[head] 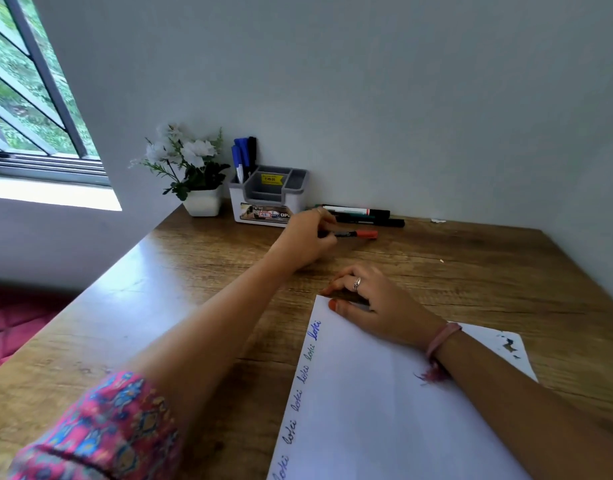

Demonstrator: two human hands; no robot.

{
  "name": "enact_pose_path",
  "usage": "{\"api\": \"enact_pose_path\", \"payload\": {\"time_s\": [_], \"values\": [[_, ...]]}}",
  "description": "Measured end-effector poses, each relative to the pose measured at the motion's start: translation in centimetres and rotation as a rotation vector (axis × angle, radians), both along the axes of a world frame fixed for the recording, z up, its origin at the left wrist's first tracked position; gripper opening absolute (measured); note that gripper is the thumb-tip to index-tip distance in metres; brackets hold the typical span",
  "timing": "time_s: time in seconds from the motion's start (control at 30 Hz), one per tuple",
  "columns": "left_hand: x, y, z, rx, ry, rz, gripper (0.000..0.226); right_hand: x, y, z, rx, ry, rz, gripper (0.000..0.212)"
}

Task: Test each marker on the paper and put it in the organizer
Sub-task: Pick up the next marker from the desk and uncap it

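My left hand (307, 239) pinches a black marker with a red cap (358, 234) that lies on the wooden table (208, 271), just right of the white-and-grey organizer (268, 199). Several blue and black markers (243, 155) stand in the organizer's back left compartment. Two more markers (362, 216) lie against the wall behind the red-capped one. My right hand (371, 303) rests on the top corner of the white paper (384, 403), fingers loosely curled. The word "loki" is written several times along the paper's left edge.
A white pot with white artificial flowers (190, 168) stands left of the organizer at the table's back corner. A window (31, 98) lies to the left. The wall runs close behind the markers. The paper's right corner shows ink blots (509, 346).
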State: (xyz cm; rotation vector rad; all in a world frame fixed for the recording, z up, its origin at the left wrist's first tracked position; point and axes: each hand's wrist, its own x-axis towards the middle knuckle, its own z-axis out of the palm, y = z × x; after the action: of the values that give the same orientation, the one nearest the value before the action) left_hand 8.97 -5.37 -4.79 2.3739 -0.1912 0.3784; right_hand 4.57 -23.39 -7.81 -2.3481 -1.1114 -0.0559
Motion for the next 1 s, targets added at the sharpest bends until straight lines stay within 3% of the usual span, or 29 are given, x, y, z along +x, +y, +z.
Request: {"api": "enact_pose_path", "payload": {"time_s": [0.17,0.3,0.57,0.7,0.8,0.87,1.0], "values": [[-4.2,1.1,2.7,-0.701,-0.024,0.105,0.025,0.0,0.0,0.1,0.001,0.008,0.0,0.037],[-7.7,2.0,5.2,-0.98,-0.003,0.045,0.005,-0.2,0.1,0.1,0.044,0.024,0.015,0.032],[-10.5,1.4,3.1,-1.201,0.097,-0.017,0.011,0.0,0.1,0.4,0.12,0.032,0.023,0.028],[-10.1,1.3,1.1,-1.186,0.189,-0.013,0.012,-0.6,0.1,1.7,0.26,0.077,-0.094,0.029],[-9.9,1.3,1.2,-1.195,0.202,-0.06,0.016,-1.7,1.1,3.4,0.456,0.24,-0.11,0.035],[-10.0,0.9,1.2,-1.185,0.224,-0.121,0.021,-2.7,1.8,4.6,0.483,0.37,-0.092,0.042],[-10.7,0.0,1.3,-1.2,0.22,-0.259,0.019,-3.9,2.4,5.1,0.461,0.498,-0.018,0.015]]}}
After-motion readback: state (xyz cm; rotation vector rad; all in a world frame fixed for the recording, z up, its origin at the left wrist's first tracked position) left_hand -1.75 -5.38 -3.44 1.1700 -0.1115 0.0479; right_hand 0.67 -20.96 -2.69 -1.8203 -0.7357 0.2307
